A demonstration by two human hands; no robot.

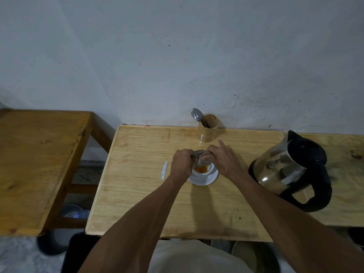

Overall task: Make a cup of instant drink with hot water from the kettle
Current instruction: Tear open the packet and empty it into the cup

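Observation:
A white cup [208, 169] stands on a white saucer [204, 181] in the middle of the light wooden table [137, 194]. Orange-brown powder [201, 169] lies in the cup's bottom. Both hands hold a grey sachet [200, 154] directly over the cup, its open end hanging down toward the powder. My left hand [180, 164] grips the sachet's left side, and my right hand [224, 160] pinches its right side with the index finger pointing away. The steel kettle [289, 170] with black lid and handle stands to the right.
A torn-off sachet strip [164, 170] lies left of the saucer. A wooden holder [209, 128] with spoons [197, 115] stands by the wall. A second, darker table [35, 164] is at left. Buckets [71, 210] sit on the floor below.

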